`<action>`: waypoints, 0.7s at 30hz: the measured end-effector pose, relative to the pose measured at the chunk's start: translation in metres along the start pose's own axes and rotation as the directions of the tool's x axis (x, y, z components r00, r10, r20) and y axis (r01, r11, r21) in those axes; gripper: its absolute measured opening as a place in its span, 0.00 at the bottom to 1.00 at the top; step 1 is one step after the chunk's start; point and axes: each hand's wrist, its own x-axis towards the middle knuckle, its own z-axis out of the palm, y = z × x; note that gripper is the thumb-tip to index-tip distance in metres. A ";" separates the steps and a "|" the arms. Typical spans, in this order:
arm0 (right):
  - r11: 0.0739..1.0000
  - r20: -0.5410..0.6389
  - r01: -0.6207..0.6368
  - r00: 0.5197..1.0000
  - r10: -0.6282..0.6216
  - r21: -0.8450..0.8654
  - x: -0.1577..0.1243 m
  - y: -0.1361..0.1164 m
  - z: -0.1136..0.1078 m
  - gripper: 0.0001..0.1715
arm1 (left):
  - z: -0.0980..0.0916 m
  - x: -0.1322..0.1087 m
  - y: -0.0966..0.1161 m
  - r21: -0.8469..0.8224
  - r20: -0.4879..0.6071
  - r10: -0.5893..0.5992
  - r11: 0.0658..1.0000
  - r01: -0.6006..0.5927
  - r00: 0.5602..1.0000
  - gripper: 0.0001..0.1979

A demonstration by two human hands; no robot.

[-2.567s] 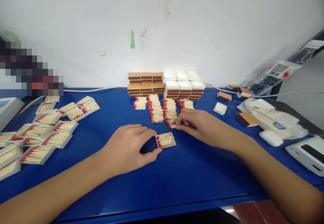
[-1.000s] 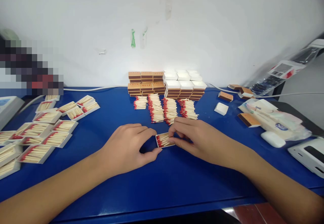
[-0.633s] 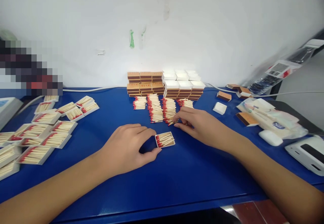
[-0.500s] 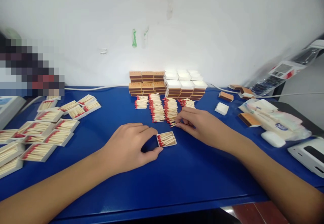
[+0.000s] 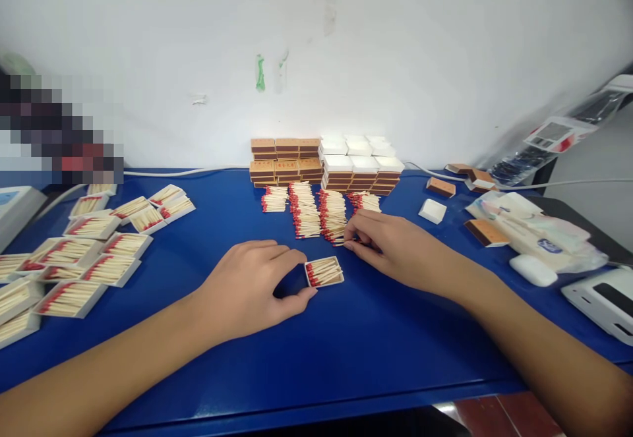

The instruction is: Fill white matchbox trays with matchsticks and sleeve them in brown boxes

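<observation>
Head view: left hand (image 5: 247,289) clamps the matchbox tray (image 5: 324,272) at mid-worktop (image 5: 346,345). Right hand (image 5: 390,246) is just behind it, fingertips closed on loose matches (image 5: 331,216). Step, apparently: gathering a pinch. Transfer calls for aligned heads.

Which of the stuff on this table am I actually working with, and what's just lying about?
In hand: tray steadied by left hand; loose matches under right hand; filled trays; stacked boxes.
Lying about: white case; plastic packets; cable; white device.
</observation>
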 end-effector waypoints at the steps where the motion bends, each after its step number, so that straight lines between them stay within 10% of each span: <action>1: 1.000 -0.004 -0.001 1.000 0.001 0.004 0.000 0.000 0.000 0.05 | 0.000 0.000 0.000 -0.002 0.000 -0.003 1.000 0.003 1.000 0.12; 21: 0.985 -0.094 0.114 0.990 -0.102 0.128 -0.003 -0.021 0.000 0.06 | 0.001 0.000 0.001 -0.008 -0.019 0.016 1.000 -0.016 1.000 0.12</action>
